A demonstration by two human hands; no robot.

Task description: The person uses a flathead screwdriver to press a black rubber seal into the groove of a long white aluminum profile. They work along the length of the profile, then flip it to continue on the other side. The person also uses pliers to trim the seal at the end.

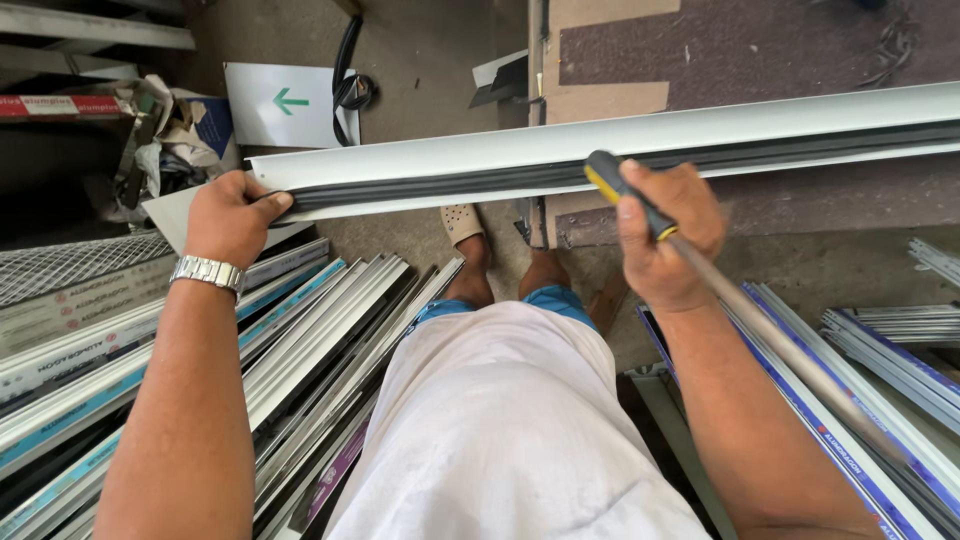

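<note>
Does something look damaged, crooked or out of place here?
Nothing looks damaged. The left hand grips the end of a straight white aluminium profile with its black gasket strip seated; the right hand holds a screwdriver. Only crumpled wrapping lies untidy, upper left.

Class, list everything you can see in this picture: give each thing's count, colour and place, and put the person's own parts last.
Long aluminium profile with a dark rubber strip: one, white and black, held across the middle.
Screwdriver with a black-and-yellow handle: one, steel shaft pointing down-right, in the right hand.
Stacked aluminium profiles: many, silver with blue film, lower left; more at lower right.
White sign with a green arrow: one, on the floor, upper left.
Wire mesh sheet: one, grey, left edge.
Beige sandal: one, on a foot, centre.
Steel wristwatch: one, silver, left wrist.
Left hand: grips the profile's left end.
Right hand: closed around the screwdriver handle.
</note>
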